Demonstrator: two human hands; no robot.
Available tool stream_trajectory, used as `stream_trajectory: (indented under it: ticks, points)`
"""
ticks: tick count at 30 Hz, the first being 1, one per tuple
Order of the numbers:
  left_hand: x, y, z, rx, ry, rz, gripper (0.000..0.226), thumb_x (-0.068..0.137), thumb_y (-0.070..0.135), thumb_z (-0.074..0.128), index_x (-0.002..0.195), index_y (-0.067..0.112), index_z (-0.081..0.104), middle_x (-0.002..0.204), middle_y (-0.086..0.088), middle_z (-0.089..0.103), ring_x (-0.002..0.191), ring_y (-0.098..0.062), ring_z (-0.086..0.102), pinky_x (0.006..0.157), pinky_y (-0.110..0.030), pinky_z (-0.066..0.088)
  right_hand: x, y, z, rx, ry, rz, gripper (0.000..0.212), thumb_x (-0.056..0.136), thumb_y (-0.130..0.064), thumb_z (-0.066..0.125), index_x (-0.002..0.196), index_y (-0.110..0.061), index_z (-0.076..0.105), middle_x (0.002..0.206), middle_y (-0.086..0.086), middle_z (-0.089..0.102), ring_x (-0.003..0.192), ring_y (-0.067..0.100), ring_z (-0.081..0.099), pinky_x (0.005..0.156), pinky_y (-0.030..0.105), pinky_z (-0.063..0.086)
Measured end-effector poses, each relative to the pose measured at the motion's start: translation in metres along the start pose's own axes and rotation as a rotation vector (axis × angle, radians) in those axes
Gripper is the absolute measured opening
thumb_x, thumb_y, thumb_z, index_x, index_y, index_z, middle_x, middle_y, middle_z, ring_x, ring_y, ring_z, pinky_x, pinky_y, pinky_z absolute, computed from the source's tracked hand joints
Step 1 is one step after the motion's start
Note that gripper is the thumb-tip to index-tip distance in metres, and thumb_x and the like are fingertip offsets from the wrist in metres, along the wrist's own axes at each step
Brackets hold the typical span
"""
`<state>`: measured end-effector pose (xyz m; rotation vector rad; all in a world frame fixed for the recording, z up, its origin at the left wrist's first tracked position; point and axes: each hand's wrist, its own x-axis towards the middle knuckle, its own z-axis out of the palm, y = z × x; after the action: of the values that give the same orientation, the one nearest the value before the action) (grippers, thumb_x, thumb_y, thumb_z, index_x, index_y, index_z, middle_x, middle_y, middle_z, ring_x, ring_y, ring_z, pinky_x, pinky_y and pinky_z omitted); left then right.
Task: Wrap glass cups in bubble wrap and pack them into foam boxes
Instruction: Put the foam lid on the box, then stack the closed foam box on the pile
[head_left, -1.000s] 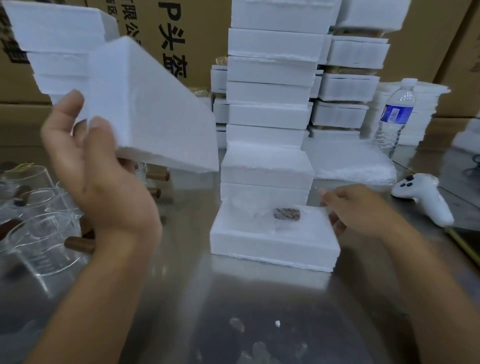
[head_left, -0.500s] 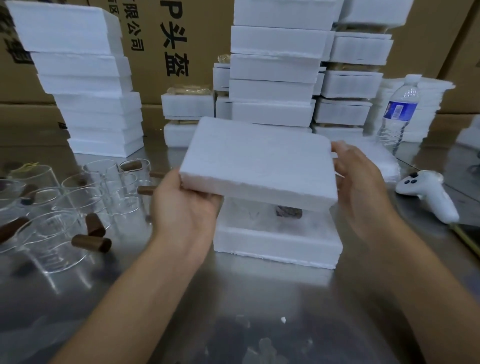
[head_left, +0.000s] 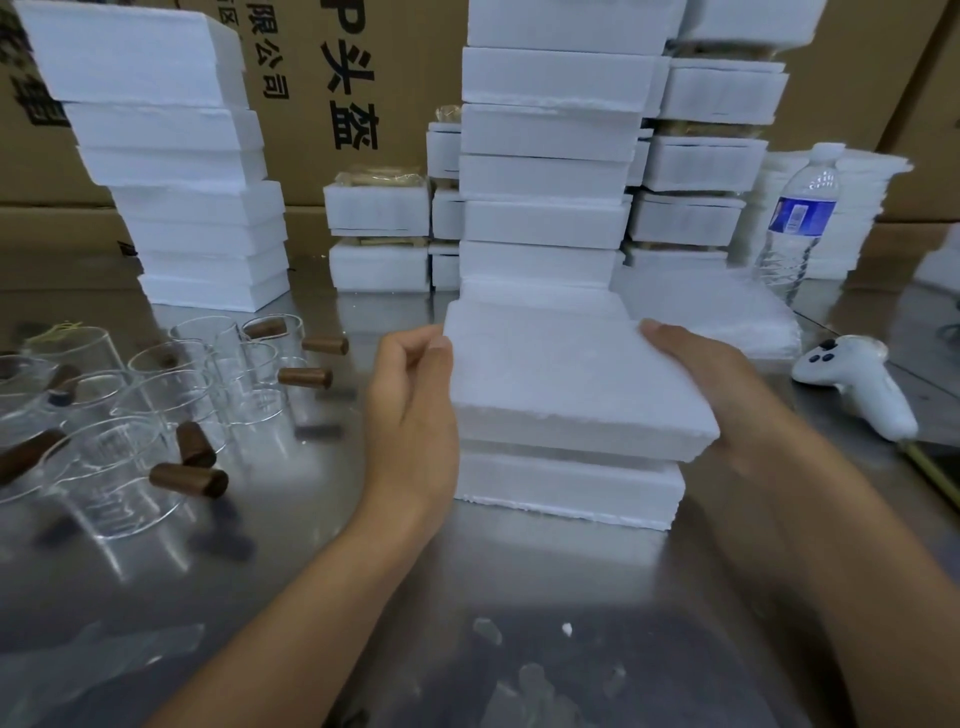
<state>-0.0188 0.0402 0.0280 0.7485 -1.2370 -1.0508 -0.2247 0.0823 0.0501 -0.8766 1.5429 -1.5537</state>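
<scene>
Left hand grips the left edge of the foam lid, with thumb and curled fingers pinching near its far-left corner. Right hand clamps the lid's right edge: thumb on top, palm along the side, fingers hidden. The hands are apart, with the lid spanning between them.

The lid lies on the foam box base, twisted slightly, and its near-right corner overhangs the base. A dark seam shows between the two, so I can't tell if it is fully seated. The contents of the base are hidden.

The box sits mid-tabletop, which is bare metal with a few white crumbs toward the near edge.

Toward the left edge is a cluster of glass cups with brown wooden handles, unwrapped. They are packed close together, some upright and some lying over.

To the right of the box, a white controller lies on the tabletop, apart from the right hand.

Just behind the box is a tall centre stack of foam boxes. A white sheet pile sits at its right foot, too blurred to tell the material.

Along the far edge:
- a leaning left stack
- two short boxes between the stacks
- a right stack
- a water bottle, upright, with a blue label
- a pile of thin white sheets behind the bottle

Cardboard cartons with black printed characters stand behind everything.
</scene>
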Motion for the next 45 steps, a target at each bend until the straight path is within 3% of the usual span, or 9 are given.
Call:
stream_trajectory:
  ticks: [4, 11, 19, 22, 25, 29, 35, 40, 45]
  points:
    - [0.004, -0.005, -0.002, 0.042, -0.045, 0.012, 0.01, 0.093, 0.018, 0.054, 0.095, 0.027, 0.058, 0.09, 0.018, 0.064, 0.082, 0.007, 0.059, 0.067, -0.008, 0.044, -0.001, 0.001, -0.001, -0.036, -0.007, 0.035, 0.03, 0.08, -0.04, 0.068, 0.098, -0.016, 0.07, 0.098, 0.005, 0.073, 0.097, 0.026, 0.067, 0.099, 0.043, 0.046]
    - [0.002, -0.004, -0.002, 0.046, -0.071, 0.038, 0.022, 0.093, 0.007, 0.048, 0.1, 0.028, 0.053, 0.101, 0.013, 0.06, 0.082, 0.013, 0.056, 0.068, -0.003, 0.041, -0.002, 0.001, 0.0, -0.02, -0.034, 0.042, 0.022, 0.082, -0.036, 0.066, 0.092, -0.017, 0.071, 0.094, 0.004, 0.074, 0.083, 0.018, 0.071, 0.082, 0.033, 0.05]
    - [0.009, -0.012, -0.003, 0.103, -0.099, -0.046, 0.03, 0.097, 0.014, 0.045, 0.112, 0.035, 0.06, 0.112, 0.019, 0.057, 0.088, 0.019, 0.052, 0.069, 0.004, 0.036, -0.001, 0.006, 0.003, -0.055, -0.008, 0.087, 0.037, 0.079, -0.041, 0.068, 0.107, -0.016, 0.068, 0.104, 0.005, 0.072, 0.102, 0.027, 0.065, 0.101, 0.043, 0.044]
    - [0.011, -0.014, -0.004, 0.119, -0.088, -0.087, 0.029, 0.097, 0.016, 0.045, 0.113, 0.033, 0.062, 0.095, 0.028, 0.06, 0.076, 0.021, 0.052, 0.064, 0.004, 0.037, 0.0, 0.009, 0.002, -0.082, -0.013, 0.122, 0.041, 0.075, -0.043, 0.07, 0.108, -0.018, 0.069, 0.106, 0.004, 0.071, 0.106, 0.027, 0.063, 0.103, 0.044, 0.042]
    - [0.012, -0.015, -0.005, 0.123, -0.078, -0.139, 0.028, 0.096, 0.017, 0.046, 0.108, 0.035, 0.064, 0.079, 0.026, 0.06, 0.07, 0.014, 0.053, 0.064, 0.0, 0.041, 0.001, 0.009, 0.001, -0.126, -0.018, 0.129, 0.038, 0.077, -0.042, 0.068, 0.106, -0.017, 0.069, 0.105, 0.004, 0.071, 0.106, 0.027, 0.063, 0.103, 0.044, 0.042]
    - [0.014, -0.014, -0.006, 0.113, -0.109, -0.221, 0.028, 0.096, 0.017, 0.046, 0.11, 0.034, 0.063, 0.103, 0.021, 0.061, 0.098, 0.0, 0.055, 0.076, -0.014, 0.04, 0.004, 0.006, -0.002, -0.169, -0.01, 0.109, 0.033, 0.077, -0.037, 0.07, 0.102, -0.016, 0.069, 0.105, 0.004, 0.071, 0.107, 0.026, 0.062, 0.104, 0.045, 0.041]
    - [0.015, -0.011, -0.011, 0.12, -0.175, -0.304, 0.027, 0.096, 0.022, 0.048, 0.108, 0.041, 0.063, 0.127, 0.011, 0.058, 0.121, -0.009, 0.05, 0.105, -0.028, 0.037, 0.002, 0.001, -0.01, -0.265, -0.098, 0.109, 0.072, 0.048, -0.051, 0.073, 0.11, -0.014, 0.067, 0.108, 0.004, 0.071, 0.11, 0.025, 0.061, 0.105, 0.045, 0.039]
    - [0.015, -0.013, -0.011, 0.038, -0.126, -0.451, 0.024, 0.093, 0.031, 0.053, 0.115, 0.031, 0.062, 0.121, 0.005, 0.063, 0.115, -0.017, 0.057, 0.108, -0.041, 0.038, -0.004, 0.0, -0.018, -0.235, -0.165, 0.114, 0.062, 0.053, -0.052, 0.069, 0.105, -0.019, 0.068, 0.103, 0.001, 0.072, 0.095, 0.018, 0.065, 0.077, 0.032, 0.047]
    - [0.016, -0.011, -0.012, 0.027, -0.137, -0.61, 0.055, 0.069, 0.045, 0.069, 0.117, 0.02, 0.064, 0.117, -0.002, 0.067, 0.111, -0.025, 0.06, 0.106, -0.044, 0.04, -0.012, -0.01, -0.031, -0.414, -0.344, -0.009, 0.063, 0.059, -0.058, 0.066, 0.117, -0.033, 0.062, 0.108, -0.012, 0.07, 0.088, -0.001, 0.066, 0.073, 0.026, 0.044]
